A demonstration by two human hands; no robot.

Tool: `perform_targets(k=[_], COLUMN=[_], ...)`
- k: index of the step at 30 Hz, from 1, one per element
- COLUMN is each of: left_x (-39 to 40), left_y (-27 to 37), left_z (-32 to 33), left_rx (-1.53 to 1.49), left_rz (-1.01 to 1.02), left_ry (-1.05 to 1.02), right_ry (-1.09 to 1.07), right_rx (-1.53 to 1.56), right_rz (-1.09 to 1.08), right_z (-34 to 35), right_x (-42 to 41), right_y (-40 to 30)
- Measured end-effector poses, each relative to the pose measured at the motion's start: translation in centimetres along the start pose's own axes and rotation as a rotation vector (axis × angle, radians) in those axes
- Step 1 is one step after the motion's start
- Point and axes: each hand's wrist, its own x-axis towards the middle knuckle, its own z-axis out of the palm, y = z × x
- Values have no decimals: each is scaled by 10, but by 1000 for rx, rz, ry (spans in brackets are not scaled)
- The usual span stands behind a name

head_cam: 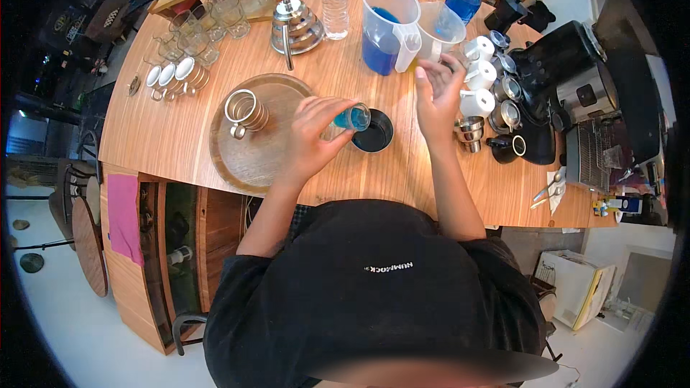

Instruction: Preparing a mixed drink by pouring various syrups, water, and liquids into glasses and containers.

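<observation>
My left hand (318,140) grips a small clear glass (353,117) with blue liquid in it. The glass is tilted, its mouth over or beside a round black bowl (377,137) on the wooden table (334,178). My right hand (441,98) is raised with curled fingers and the thumb apart; nothing shows in it. It is nearest to a large plastic measuring jug (384,37) of blue liquid and a row of white cups (477,101). Left of my left hand, a ribbed cup with a white rim (246,111) stands on a round wooden tray (237,159).
A metal gooseneck kettle (296,29) and a red-capped bottle (335,5) stand at the back. Clear glasses (194,40) and ribbed cups crowd the left. A second plastic jug (442,29), a metal jigger (470,132), a black cup (504,148) and a coffee machine (585,89) occupy the right.
</observation>
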Motion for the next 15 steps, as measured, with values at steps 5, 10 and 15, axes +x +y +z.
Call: perform_targets(k=[5, 10, 15], left_x=[4, 8, 11], left_y=[-3, 0, 3], left_z=[-2, -7, -8], left_rx=[88, 174, 277], left_rz=[81, 118, 187], left_ry=[-93, -146, -190], right_ry=[-102, -181, -211], right_rx=[43, -50, -125], right_rz=[164, 277, 395], right_z=[-37, -60, -76], right_x=[-33, -79, -116], right_y=[-11, 15, 39])
